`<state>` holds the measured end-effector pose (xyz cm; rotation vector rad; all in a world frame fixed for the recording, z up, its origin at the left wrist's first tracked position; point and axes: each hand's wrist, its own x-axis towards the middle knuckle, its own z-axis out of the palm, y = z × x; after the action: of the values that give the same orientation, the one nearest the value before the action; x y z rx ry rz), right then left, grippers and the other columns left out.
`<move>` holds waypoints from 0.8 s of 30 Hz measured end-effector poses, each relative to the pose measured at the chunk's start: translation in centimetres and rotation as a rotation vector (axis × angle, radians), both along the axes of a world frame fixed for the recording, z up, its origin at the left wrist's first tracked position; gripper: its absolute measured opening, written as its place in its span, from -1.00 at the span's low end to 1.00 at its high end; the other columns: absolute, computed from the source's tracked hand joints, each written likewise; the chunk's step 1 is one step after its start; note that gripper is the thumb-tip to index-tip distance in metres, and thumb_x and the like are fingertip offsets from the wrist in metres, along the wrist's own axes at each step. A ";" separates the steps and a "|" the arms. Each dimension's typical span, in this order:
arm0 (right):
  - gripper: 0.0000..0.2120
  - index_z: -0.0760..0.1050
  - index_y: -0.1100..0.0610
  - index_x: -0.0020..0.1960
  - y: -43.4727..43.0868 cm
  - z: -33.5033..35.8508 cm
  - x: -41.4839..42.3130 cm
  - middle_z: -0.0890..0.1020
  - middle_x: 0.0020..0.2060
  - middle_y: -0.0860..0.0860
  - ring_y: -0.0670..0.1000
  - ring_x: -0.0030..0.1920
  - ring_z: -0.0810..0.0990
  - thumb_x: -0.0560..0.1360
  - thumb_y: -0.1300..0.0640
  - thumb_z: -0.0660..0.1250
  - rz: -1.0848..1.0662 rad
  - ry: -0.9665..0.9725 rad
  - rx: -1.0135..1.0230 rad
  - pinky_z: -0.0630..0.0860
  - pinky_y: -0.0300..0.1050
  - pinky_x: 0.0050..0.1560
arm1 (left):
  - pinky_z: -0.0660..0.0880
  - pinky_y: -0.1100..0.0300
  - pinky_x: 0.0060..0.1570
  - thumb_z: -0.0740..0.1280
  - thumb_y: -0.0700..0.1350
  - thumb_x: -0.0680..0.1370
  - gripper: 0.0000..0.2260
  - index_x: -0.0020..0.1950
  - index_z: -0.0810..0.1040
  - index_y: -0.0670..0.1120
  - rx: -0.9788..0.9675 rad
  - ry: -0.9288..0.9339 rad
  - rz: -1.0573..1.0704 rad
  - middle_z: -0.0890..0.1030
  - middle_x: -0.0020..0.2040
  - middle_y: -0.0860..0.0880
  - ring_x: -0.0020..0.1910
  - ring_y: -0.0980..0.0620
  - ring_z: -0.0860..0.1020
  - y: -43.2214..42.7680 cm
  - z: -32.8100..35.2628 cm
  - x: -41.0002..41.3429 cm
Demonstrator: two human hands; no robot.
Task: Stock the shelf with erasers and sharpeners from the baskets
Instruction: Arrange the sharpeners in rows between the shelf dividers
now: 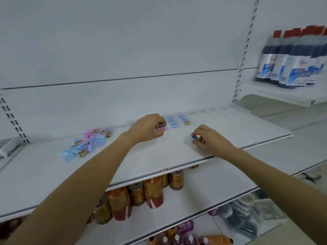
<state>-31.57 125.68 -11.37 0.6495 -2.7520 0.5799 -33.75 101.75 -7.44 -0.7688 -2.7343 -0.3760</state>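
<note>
The white shelf (159, 156) spreads under both hands. Well to the right of the right fingers and higher up, dark bottles (290, 57) with red caps stand on a neighbouring shelf. Below the fingers, under the shelf's front edge, orange-gold cans (138, 193) stand on the next level. Far left of the left fingers lies a loose pile of sharpeners (88, 142) — pink and pale blue. The left hand (147, 129) has its fingers curled, pinching a pink sharpener (162, 127); whether it touches the shelf I cannot tell. Just right of those fingers, rows of blue erasers (172, 122) sit towards the back, with a tan eraser (187, 123) at their right end. The right hand (211, 140) pinches a pale blue sharpener (193, 138) at its fingertips — low over the shelf, nearer the front.
</note>
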 end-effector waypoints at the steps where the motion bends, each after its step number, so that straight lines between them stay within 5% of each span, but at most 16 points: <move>1: -0.81 0.53 0.19 0.09 0.2 -0.2 -0.4 0.50 0.03 0.04 0.00 -0.17 0.50 0.53 0.13 0.25 -0.012 0.005 -0.009 0.43 -0.18 -0.02 | 0.43 0.16 -0.02 0.30 -0.09 0.52 -0.79 0.13 0.55 -0.11 0.008 0.005 0.011 0.56 0.00 -0.07 -0.06 0.00 0.52 -0.1 0.1 -0.4; 8: -0.82 0.48 0.14 0.08 0.0 0.2 -3.1 0.49 -0.11 -0.04 -0.03 -0.16 0.48 0.52 0.10 0.28 -0.028 0.030 -0.123 0.42 -0.17 -0.09 | 0.39 0.23 0.03 0.29 -0.14 0.55 -0.76 0.19 0.55 -0.15 0.061 0.009 0.106 0.58 0.05 -0.10 0.00 -0.04 0.54 -3.4 0.9 -3.2; 14: -0.87 0.52 0.15 0.00 -4.6 1.2 -6.5 0.46 -0.11 -0.07 -0.03 -0.13 0.49 0.50 0.11 0.31 0.096 0.077 -0.121 0.43 -0.14 -0.08 | 0.51 0.09 0.03 0.36 -0.18 0.49 -0.90 -0.01 0.59 -0.12 0.193 -0.013 0.158 0.63 -0.06 -0.03 -0.09 0.06 0.58 -7.3 -0.2 -3.7; 21: -0.80 0.54 0.20 0.11 -10.3 0.1 -8.3 0.51 0.02 0.05 0.04 -0.05 0.55 0.51 0.21 0.29 0.246 0.096 -0.115 0.46 -0.08 0.02 | 0.34 0.42 -0.14 0.35 -0.25 0.48 -0.90 -0.02 0.59 -0.17 0.238 0.054 0.135 0.59 -0.08 -0.07 -0.15 0.10 0.49 -8.2 -2.7 -3.5; 24: -0.79 0.54 0.20 0.11 -11.7 -0.3 -8.9 0.54 0.02 0.08 0.06 -0.02 0.55 0.49 0.24 0.30 0.283 0.124 -0.149 0.38 -0.21 -0.01 | 0.34 0.45 -0.16 0.37 -0.27 0.45 -0.93 -0.09 0.60 -0.19 0.297 0.121 0.165 0.56 -0.13 -0.08 -0.19 0.07 0.49 -8.5 -4.0 -2.9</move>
<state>-40.42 113.95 -11.70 1.0104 -2.4911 0.7681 -36.66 93.28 -11.45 -0.4688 -2.5266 -0.6571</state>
